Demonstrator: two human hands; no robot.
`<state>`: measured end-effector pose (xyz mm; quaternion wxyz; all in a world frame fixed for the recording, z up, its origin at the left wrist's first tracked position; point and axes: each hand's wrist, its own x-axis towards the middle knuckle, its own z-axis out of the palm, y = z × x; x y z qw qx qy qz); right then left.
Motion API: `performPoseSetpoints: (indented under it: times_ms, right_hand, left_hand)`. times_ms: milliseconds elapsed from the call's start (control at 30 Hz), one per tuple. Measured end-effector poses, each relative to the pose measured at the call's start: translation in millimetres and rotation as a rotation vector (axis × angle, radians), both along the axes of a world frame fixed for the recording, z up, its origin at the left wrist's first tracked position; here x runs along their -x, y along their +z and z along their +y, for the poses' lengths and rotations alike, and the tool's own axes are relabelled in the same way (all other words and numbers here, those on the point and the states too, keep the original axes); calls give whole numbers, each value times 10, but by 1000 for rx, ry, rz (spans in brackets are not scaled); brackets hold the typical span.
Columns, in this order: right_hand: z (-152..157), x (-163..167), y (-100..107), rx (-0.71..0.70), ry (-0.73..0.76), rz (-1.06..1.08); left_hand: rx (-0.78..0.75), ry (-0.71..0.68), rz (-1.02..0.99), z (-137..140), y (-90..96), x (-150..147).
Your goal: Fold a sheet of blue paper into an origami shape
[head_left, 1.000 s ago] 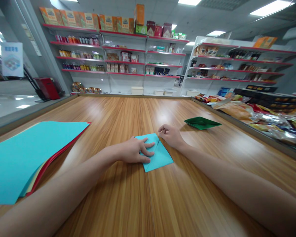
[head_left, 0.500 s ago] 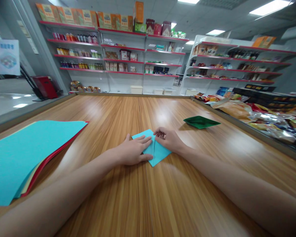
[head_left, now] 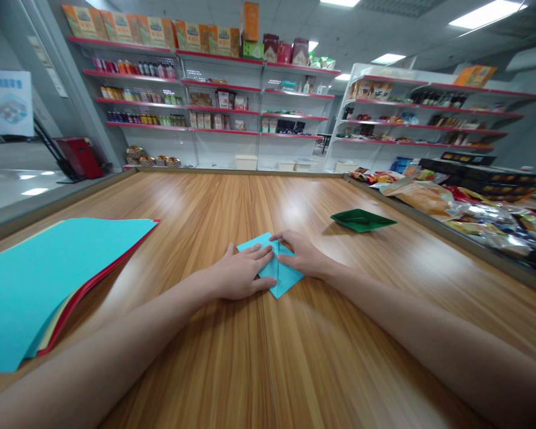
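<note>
Between my hands, a folded light-blue sheet of paper (head_left: 284,280) lies flat on the wooden table, one corner toward me and a crease line down its middle. My left hand (head_left: 241,273) rests palm down on its left half, fingers stretched and apart. On the upper right part sits my right hand (head_left: 304,255), its index finger reaching to the top near the middle crease and its thumb lower, with a gap between them. Both hands hide parts of the paper. A green folded paper boat (head_left: 363,220) stands farther off to the right, touched by neither hand.
A stack of coloured paper sheets (head_left: 67,262), light blue on top with red below, lies at the left. Packaged snacks (head_left: 446,202) are heaped beyond the table's right edge. Shelves (head_left: 223,86) with goods stand behind the table (head_left: 196,202).
My right hand has slid slightly left over the paper, and its pinched fingers have spread apart. The right side of the paper now reaches less far out. My left hand has stayed in place.
</note>
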<state>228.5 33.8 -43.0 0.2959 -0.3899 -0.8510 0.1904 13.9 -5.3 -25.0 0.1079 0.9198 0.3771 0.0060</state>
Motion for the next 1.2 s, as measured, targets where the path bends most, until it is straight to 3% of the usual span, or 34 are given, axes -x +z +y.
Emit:
performPoseSetpoints:
  times_ms: [600, 1033, 1200]
  right_hand:
    - [-19, 1, 85, 181, -18, -4]
    - [-44, -3, 95, 96, 19, -90]
    - [-79, 7, 134, 129, 16, -154]
  left_hand:
    - [-5, -11, -2, -4, 7, -1]
    - [-22, -35, -10, -21, 27, 4]
    - [-22, -48, -18, -38, 62, 4]
